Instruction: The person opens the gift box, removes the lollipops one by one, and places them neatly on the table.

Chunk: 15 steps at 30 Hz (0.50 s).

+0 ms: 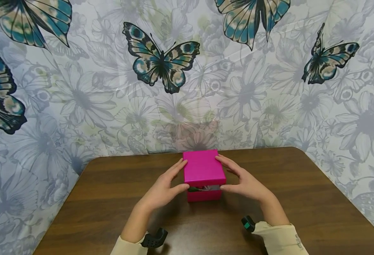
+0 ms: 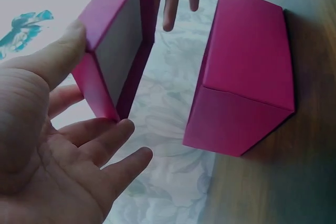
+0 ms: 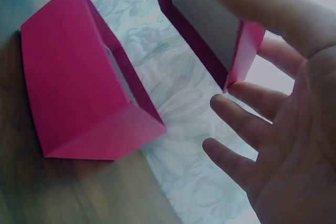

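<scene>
Half open, the left hand [image 1: 160,191] and right hand [image 1: 247,183] are pinching opposite sides of the pink lid [image 1: 203,167] at the head frame's lower centre. The lid is hovering apart from the open box [image 1: 204,196] beneath; even pressure and level handling are probably serving alignment best.

Head view: lighting moderate and even; the butterfly-print cloth [image 1: 81,124] is evenly exposed and its pattern sharp. A pinkish tint shows on the cloth behind the lid [image 1: 203,168], whose top carries a slight sheen. Soft-edged shadows lie on the counter [image 1: 110,202] by the left hand [image 1: 161,191] and right hand [image 1: 249,184]; a faint pale sheen shows between the wrists.

Both wrist views: dimmer, hazy and bluish. Cloth behind the lid is overexposed, washing out the print; the lid's inside is shaded. Counter grain is soft.
</scene>
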### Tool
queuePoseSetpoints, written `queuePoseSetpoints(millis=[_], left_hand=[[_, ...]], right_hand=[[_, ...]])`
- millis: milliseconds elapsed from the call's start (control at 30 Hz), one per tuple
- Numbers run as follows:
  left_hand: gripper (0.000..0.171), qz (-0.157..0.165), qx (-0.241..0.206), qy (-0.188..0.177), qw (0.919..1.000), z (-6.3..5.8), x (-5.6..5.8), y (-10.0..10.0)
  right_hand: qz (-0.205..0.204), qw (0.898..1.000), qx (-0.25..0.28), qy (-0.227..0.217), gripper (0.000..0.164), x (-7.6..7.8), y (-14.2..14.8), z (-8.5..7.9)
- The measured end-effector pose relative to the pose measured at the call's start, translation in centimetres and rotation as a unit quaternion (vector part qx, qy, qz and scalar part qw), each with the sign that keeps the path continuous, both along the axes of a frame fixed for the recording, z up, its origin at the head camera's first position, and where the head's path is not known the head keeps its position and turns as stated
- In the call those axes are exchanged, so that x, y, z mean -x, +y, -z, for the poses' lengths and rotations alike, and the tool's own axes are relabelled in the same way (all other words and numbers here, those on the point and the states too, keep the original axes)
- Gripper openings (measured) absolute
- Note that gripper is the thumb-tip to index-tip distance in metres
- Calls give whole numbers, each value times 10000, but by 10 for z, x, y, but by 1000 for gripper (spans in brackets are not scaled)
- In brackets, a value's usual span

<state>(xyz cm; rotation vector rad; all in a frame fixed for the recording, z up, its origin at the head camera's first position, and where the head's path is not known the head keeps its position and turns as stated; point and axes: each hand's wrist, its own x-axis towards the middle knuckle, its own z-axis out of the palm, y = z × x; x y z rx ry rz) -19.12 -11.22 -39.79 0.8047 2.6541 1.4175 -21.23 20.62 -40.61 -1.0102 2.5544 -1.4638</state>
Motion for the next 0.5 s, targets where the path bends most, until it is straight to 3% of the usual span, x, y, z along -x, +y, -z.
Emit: queuePoseSetpoints(millis=[133, 267, 500], left_hand=[[72, -50, -253, 57, 9997, -3, 0, -1], [67, -87, -433, 92, 9990, -4, 0, 0], [63, -100, -626, 57, 9980, -5, -2, 0]], right_hand=[[49, 9998, -19, 180, 84, -2, -3, -2], [440, 9963, 20, 733, 70, 0, -8, -2], [1242, 9760, -64, 1788, 59, -2, -14, -4]])
